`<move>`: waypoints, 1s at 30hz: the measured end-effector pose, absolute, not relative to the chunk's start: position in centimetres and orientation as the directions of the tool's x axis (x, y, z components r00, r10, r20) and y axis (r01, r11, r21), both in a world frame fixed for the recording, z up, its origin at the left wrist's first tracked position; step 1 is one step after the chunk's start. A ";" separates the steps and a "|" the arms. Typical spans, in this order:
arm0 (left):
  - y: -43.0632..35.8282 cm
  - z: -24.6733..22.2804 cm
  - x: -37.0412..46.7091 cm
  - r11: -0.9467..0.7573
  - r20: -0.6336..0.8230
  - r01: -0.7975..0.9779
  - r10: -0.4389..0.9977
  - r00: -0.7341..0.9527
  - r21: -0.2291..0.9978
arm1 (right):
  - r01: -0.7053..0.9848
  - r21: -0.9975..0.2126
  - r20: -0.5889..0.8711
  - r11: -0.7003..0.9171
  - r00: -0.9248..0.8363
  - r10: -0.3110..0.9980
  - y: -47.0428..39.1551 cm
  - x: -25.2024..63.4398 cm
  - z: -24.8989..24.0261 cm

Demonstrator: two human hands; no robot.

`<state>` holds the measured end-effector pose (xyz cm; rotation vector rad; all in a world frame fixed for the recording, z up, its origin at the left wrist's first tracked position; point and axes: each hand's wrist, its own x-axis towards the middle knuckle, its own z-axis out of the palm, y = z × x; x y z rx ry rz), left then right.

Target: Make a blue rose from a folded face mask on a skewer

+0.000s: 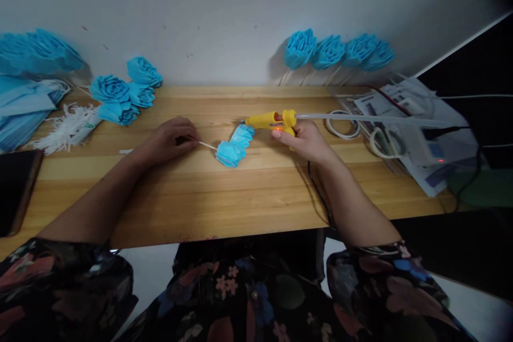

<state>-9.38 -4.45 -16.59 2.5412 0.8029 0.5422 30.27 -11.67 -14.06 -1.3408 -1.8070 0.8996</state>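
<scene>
My left hand (172,141) pinches a thin pale stick (207,145) that lies nearly level above the wooden table. At the stick's far end sits a partly wound blue flower (231,154), with a pleated blue strip (242,136) trailing up and to the right from it. Closed around the handle of a yellow glue gun (264,121) is my right hand (306,141). A long clear glue stick (340,116) juts out of the gun's back. The nozzle points left, just above the strip's upper end; whether it touches I cannot tell.
Finished blue flowers (300,49) lean on the wall, with more flowers (110,89) at left. Nearby lie white cords (72,127), blue face masks (24,107) and a dark tablet-like device (18,189). At right are scissors (382,143), a tape roll (342,124) and a power strip (433,152).
</scene>
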 end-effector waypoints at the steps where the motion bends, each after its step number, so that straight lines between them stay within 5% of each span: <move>1: -4.5 -16.6 -9.4 -0.740 0.234 0.445 0.614 0.754 0.505 | 0.481 -0.851 0.125 0.212 -0.206 0.970 -11.7 30.3 -14.1; 30: -4.5 -16.7 -9.5 -0.725 0.226 0.397 0.597 0.770 0.563 | 0.543 -0.827 0.043 0.143 -0.192 0.980 -12.1 31.2 -13.6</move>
